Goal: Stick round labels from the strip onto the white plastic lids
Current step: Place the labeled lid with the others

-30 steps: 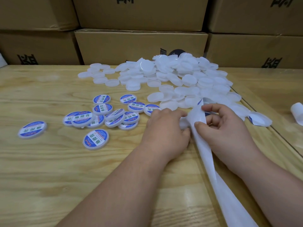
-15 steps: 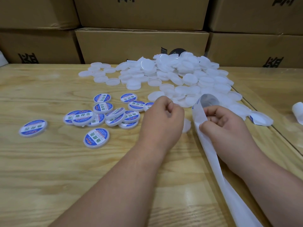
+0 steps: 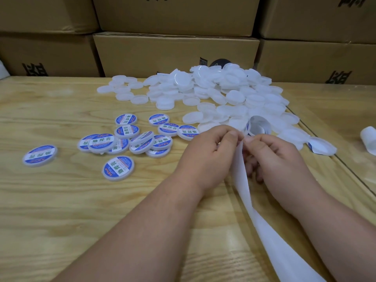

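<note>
Both hands meet at the strip [image 3: 241,180], just in front of the plain lid pile [image 3: 223,92]. Left hand [image 3: 211,153] pinches the strip edge between thumb and forefinger; right hand [image 3: 272,153] pinches the same spot from the other side, other fingers curled under. Likely step: peeling a round label [image 3: 258,127] off the backing, since that label curls up just past the fingertips, printed side away, blue rim showing. Whether it's fully free, can't tell. Strip runs from the hands back toward the person, off the counter [image 3: 61,200] edge, so spent backing trails out of the way. Labelled lids [image 3: 126,141] sit in a loose cluster left of the pile, face up, kept apart from the plain ones, with one stray lid [image 3: 39,155] further left. Another loose label [image 3: 322,146] lies right of the pile, and a white roll [image 3: 369,139] beyond it at frame edge. Cartons [image 3: 175,51] stack behind the pile. No plain lid in either hand; many remain, so the task is early.
</note>
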### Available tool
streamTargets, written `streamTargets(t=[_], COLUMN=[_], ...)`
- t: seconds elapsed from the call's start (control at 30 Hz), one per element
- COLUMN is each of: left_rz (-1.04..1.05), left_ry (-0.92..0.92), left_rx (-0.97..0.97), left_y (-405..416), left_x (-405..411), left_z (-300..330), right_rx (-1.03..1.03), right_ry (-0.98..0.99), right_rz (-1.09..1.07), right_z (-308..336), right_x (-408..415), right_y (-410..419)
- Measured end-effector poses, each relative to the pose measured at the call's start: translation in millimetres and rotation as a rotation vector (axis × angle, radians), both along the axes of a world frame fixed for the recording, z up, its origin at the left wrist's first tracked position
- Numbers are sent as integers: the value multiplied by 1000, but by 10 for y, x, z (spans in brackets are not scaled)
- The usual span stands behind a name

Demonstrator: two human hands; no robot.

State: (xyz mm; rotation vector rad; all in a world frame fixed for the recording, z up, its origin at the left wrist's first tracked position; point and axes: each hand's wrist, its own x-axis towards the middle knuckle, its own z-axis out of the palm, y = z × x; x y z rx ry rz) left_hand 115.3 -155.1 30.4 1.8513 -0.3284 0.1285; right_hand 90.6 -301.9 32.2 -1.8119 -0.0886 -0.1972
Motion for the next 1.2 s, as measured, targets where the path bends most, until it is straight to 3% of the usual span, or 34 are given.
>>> streamTargets(t=[0.2, 0.3, 0.5, 0.67, 0.93, 1.2], left_rz=[-31, -40, -135, -169, 13, 13], left_ry=[-43, -27, -104, -34, -49, -30], left_rx=[26, 5, 122, 66, -121, -51], left_y=[-11, -3, -5, -17, -13, -4], left_x=[-3, 19, 5, -36, 29, 26], left_z=[-8, -47, -51, -16, -42, -37], right_rx=[12, 127, 142, 243, 131, 157], right_ry=[4, 42, 59, 92, 63, 59], right_rz=[-13, -24, -127, -115, -113, -16], right_z=[15, 38, 40, 48, 16, 15], right_x=[-8, -20, 7, 20, 43, 35], right_y=[16, 2, -16, -25, -38, -44])
